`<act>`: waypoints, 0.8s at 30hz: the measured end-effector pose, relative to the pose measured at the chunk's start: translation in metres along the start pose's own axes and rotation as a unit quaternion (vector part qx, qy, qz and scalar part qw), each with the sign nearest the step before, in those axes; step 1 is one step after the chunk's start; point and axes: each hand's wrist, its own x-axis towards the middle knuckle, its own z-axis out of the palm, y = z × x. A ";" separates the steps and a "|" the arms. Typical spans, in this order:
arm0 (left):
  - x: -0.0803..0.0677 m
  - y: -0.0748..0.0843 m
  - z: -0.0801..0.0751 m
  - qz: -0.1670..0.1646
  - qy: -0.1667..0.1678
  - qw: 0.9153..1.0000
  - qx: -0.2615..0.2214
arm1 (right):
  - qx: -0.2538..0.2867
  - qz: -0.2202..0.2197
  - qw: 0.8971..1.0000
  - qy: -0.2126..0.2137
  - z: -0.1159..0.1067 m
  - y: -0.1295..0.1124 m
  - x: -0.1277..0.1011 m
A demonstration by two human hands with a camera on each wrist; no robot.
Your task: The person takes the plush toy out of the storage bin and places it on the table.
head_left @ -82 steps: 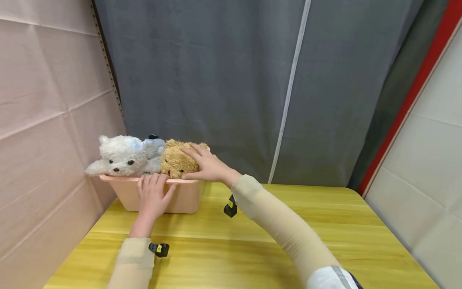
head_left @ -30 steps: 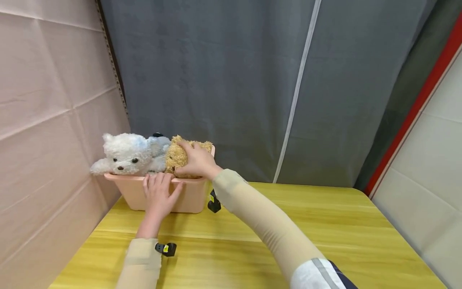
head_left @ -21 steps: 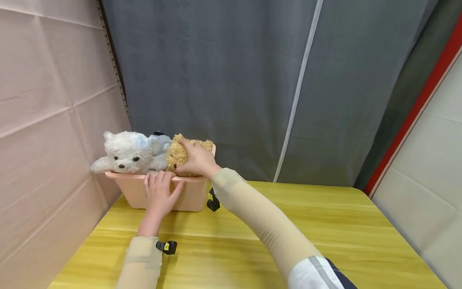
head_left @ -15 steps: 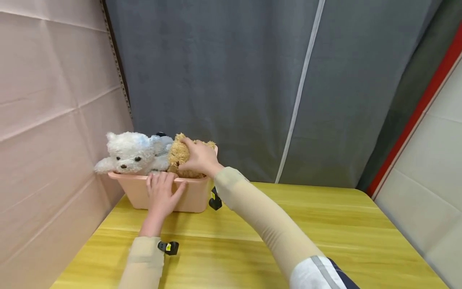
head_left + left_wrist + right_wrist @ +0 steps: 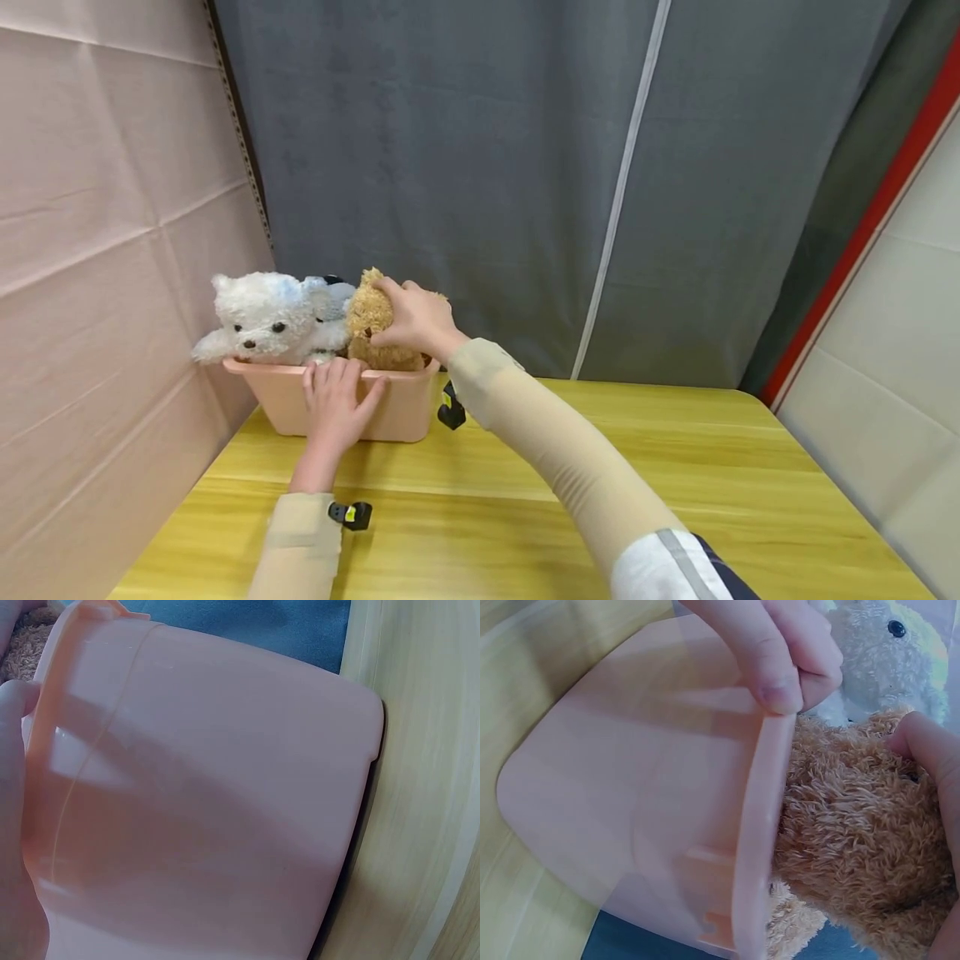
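At pink bin (image 5: pixel 408 412), right fingers (image 5: pixel 395 296) round tan plush (image 5: pixel 367 310), left fingers (image 5: pixel 336 375) round rim (image 5: pixel 405 376)

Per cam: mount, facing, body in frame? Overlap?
Head: worn on head, facing forward and down at pink bin, white plush, tan plush; left hand, right hand, sleeves show.
Left wrist: on that wrist, facing pink bin's wall; mainly left hand, at left edge.
Right wrist: on that wrist, facing pink bin's rim and tan plush; parts of both hands.
Shared, head and right wrist: tan plush.
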 end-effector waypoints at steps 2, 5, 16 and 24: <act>0.000 0.000 0.000 0.000 0.000 1.000 0.001 | 0.004 -0.006 1.000 0.002 -0.002 0.000 0.000; 0.001 -0.001 0.001 -0.001 0.001 1.000 0.003 | 0.006 -0.013 1.000 0.004 -0.006 0.001 0.001; 0.002 0.001 0.005 0.001 0.007 1.000 -0.002 | 0.000 0.002 1.000 0.008 -0.021 0.006 0.001; 0.002 0.002 0.007 0.004 0.006 1.000 0.002 | 0.001 -0.001 1.000 0.018 -0.027 0.012 0.003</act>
